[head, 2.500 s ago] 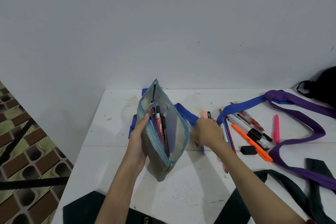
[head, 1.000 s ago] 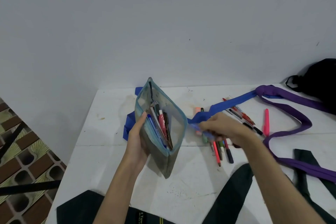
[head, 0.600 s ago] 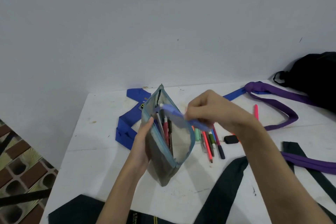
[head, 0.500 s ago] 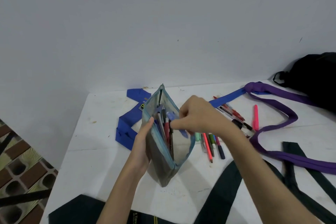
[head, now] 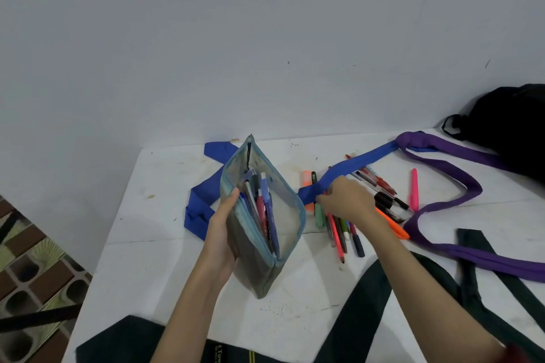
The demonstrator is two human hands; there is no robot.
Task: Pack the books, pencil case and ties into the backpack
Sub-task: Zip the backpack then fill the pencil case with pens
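Mesh pencil case (head: 262, 224) gripped upright and gaping in left hand (head: 221, 233), ready for filling; right hand (head: 345, 200) beside it, fingers curled down into loose pens (head: 339, 230), grasp unclear; black backpack (head: 513, 124) far right.

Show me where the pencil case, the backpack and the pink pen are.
pencil case (head: 287, 216): head view, clear side panel near the open zip.
backpack (head: 513, 124): head view, black fabric body.
pink pen (head: 414, 190): head view, middle of the barrel.

Two bare forearms, no sleeves; left hand (head: 221, 233) and right hand (head: 346, 200) without rings or gloves
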